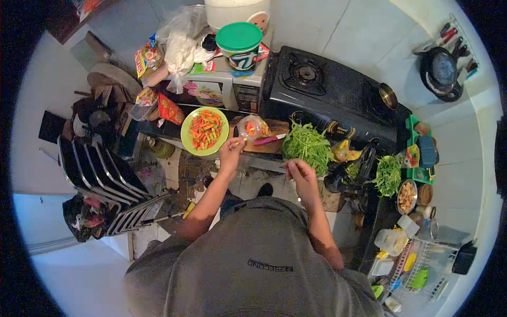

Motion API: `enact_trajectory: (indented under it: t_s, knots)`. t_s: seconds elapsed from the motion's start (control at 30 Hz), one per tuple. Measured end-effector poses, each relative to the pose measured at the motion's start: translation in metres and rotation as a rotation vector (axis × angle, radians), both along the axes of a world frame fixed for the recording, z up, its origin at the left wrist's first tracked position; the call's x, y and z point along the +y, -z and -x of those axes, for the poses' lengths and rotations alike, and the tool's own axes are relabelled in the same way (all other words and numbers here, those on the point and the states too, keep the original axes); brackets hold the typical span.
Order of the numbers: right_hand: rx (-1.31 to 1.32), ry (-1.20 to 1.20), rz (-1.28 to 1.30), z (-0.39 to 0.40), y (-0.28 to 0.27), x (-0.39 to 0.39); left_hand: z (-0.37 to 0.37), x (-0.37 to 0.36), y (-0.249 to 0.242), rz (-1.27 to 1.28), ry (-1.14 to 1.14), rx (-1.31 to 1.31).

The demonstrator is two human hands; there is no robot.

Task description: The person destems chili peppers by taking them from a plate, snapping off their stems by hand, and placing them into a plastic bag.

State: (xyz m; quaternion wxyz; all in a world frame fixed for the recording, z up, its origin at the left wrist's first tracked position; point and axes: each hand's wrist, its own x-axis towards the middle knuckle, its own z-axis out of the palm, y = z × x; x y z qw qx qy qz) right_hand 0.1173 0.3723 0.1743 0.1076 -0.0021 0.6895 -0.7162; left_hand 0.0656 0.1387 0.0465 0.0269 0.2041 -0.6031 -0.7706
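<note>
My left hand [231,154] is closed in a pinch just right of the green plate [185,138]; whatever its fingertips hold is too small to name. Red, orange and green chilies [206,130] are heaped on that plate. Beyond my fingers a clear plastic bag [252,127] with some chilies in it lies on the wooden cutting board [270,146]. A knife with a pink handle [268,140] rests beside the bag. My right hand [302,177] also has its fingers pinched together, in front of a pile of leafy greens [308,148]; I cannot make out anything in them.
A black gas stove [338,79] stands behind the greens. At the back left, a microwave [211,92] carries a green-lidded tub [239,47] and bags. To the right are more greens [388,177], a bowl of brown pieces [406,196] and a dish rack [422,269]. Stacked chairs [100,174] stand left.
</note>
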Motion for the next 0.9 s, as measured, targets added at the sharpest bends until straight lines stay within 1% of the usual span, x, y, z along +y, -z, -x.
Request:
enact_trajectory:
  t_s: [0.03, 0.1, 0.13, 0.17, 0.23, 0.27, 0.3, 0.37, 0.4, 0.47, 0.5, 0.57, 0.63, 0.67, 0.7, 0.77, 0.8, 0.83, 0.87, 0.9]
  knots:
    - [-0.017, 0.0, 0.008, 0.001, 0.005, -0.002, 0.005, -0.003, 0.007, -0.003, -0.009, -0.011]
    - [-0.067, -0.003, -0.007, 0.003, 0.009, -0.006, 0.019, -0.008, 0.027, 0.092, 0.011, -0.102]
    - [-0.105, 0.002, -0.019, 0.004, 0.009, -0.009, 0.032, -0.015, 0.06, 0.053, 0.066, -0.044]
    - [-0.115, -0.005, -0.026, 0.006, 0.014, -0.011, 0.039, -0.015, 0.064, 0.046, 0.059, -0.054]
    - [-0.113, 0.01, -0.099, 0.01, 0.022, -0.013, 0.053, -0.004, 0.057, 0.227, 0.057, 0.103]
    - [-0.121, 0.011, -0.103, 0.012, 0.022, -0.013, 0.059, 0.004, 0.051, 0.243, 0.043, 0.203]
    - [-0.125, 0.024, -0.101, 0.013, 0.017, -0.014, 0.06, 0.005, 0.043, 0.237, 0.048, 0.197]
    - [-0.131, 0.047, -0.103, 0.014, 0.017, -0.009, 0.064, 0.009, 0.032, 0.511, 0.095, 0.153]
    - [-0.114, 0.083, -0.115, 0.014, 0.02, -0.004, 0.065, 0.009, 0.034, 0.507, 0.106, 0.156]
    - [-0.1, 0.144, -0.123, 0.012, 0.022, 0.003, 0.056, 0.008, 0.042, 0.616, 0.121, 0.108]
    - [-0.126, 0.199, -0.122, 0.009, 0.022, 0.008, 0.05, 0.008, 0.039, 0.615, 0.146, 0.117]
    - [-0.153, 0.301, -0.121, 0.003, 0.022, 0.019, 0.034, 0.01, 0.031, 0.767, 0.142, 0.138]
    - [-0.15, 0.435, -0.085, -0.001, 0.027, 0.037, 0.02, 0.014, 0.033, 0.865, 0.112, 0.379]
    - [-0.057, 0.448, -0.254, -0.004, 0.04, 0.059, 0.013, 0.014, 0.023, 0.738, 0.231, 0.289]
    - [-0.063, 0.508, -0.267, -0.005, 0.048, 0.078, 0.007, 0.014, 0.011, 0.614, 0.352, 0.194]
    - [0.052, 0.64, -0.514, -0.006, 0.057, 0.113, -0.001, 0.018, 0.015, 0.89, 0.342, 0.374]
    - [0.066, 0.69, -0.629, -0.007, 0.057, 0.131, -0.005, 0.021, 0.016, 0.878, 0.381, 0.393]
    - [0.076, 0.73, -0.742, -0.007, 0.059, 0.148, -0.009, 0.025, 0.015, 0.843, 0.374, 0.393]
    - [0.169, 0.785, -0.785, -0.007, 0.071, 0.167, -0.013, 0.028, 0.015, 0.809, 0.364, 0.388]
    - [0.156, 0.803, -0.791, -0.008, 0.079, 0.184, -0.016, 0.03, 0.012, 0.803, 0.386, 0.391]
